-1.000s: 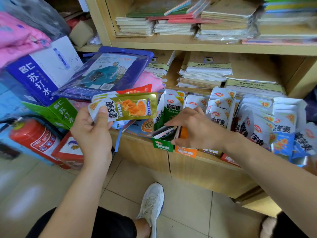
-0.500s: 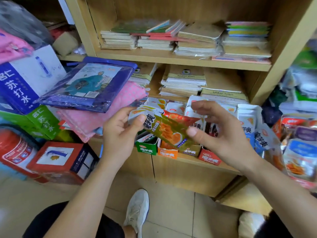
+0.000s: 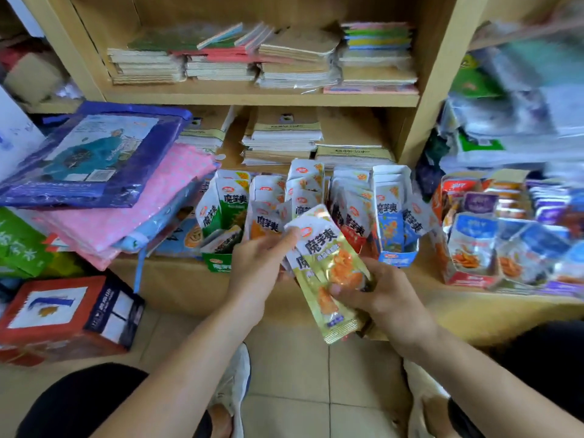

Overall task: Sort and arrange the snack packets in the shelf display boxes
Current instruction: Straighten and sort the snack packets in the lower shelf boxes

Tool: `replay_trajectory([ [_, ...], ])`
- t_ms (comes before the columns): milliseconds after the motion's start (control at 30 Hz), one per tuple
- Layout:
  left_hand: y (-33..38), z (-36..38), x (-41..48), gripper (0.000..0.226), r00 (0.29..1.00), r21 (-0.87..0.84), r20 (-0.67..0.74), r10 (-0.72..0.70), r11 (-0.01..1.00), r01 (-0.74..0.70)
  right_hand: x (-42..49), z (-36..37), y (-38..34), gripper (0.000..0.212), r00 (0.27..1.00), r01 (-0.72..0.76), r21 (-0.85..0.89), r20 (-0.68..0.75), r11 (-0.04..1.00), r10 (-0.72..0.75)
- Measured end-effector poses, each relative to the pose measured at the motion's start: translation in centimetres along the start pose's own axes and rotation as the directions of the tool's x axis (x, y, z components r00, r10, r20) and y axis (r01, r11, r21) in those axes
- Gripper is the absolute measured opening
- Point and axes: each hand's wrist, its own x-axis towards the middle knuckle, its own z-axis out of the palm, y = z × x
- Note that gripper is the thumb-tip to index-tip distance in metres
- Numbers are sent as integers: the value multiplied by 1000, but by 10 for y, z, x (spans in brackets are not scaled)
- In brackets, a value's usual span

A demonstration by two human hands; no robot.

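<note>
Blur smears the goods [image 3: 518,99] right of the shelf, and their print cannot be read. The left hand [image 3: 252,273] covers the lower part of the orange packets [image 3: 264,227]. The gold packets [image 3: 328,267] hide the right hand's [image 3: 388,301] grip beneath; their count is unclear. The left edge cuts off the red carton [image 3: 57,317].

Packets [image 3: 350,213] cram the display boxes [image 3: 393,259], pink bundle [image 3: 142,210] crowds their left; room only in front

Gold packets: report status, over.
Holding gold packets: left hand top, right hand bottom. Unboxed, in front of boxes. Nothing between.
</note>
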Motion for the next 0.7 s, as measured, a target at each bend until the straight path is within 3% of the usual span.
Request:
replay_trajectory([
  [100, -11, 12, -12, 8, 975, -48, 164, -147, 986, 157, -10, -7, 15, 31, 989, -89, 183, -98, 979, 109],
  [200, -26, 21, -27, 39, 909, -72, 369, -192, 970, 233, -20, -7, 26, 28, 953, -192, 419, -138, 887, 271],
  [267, -35, 27, -35, 56, 896, -68, 400, -193, 969, 239, -25, -8, 31, 30, 940, -222, 494, -121, 841, 319],
  [467, -50, 39, -32, 74, 965, -20, 228, -130, 990, 138, -29, -13, 40, 36, 923, -314, 545, -17, 778, 384],
  [600, -54, 49, -31, 69, 990, -50, 133, -57, 997, 64, -29, -17, 41, 34, 924, -288, 600, -29, 746, 380],
  [700, -52, 51, -30, 54, 995, -72, 103, -17, 997, 24, -26, -19, 39, 27, 926, -205, 613, -130, 763, 354],
])
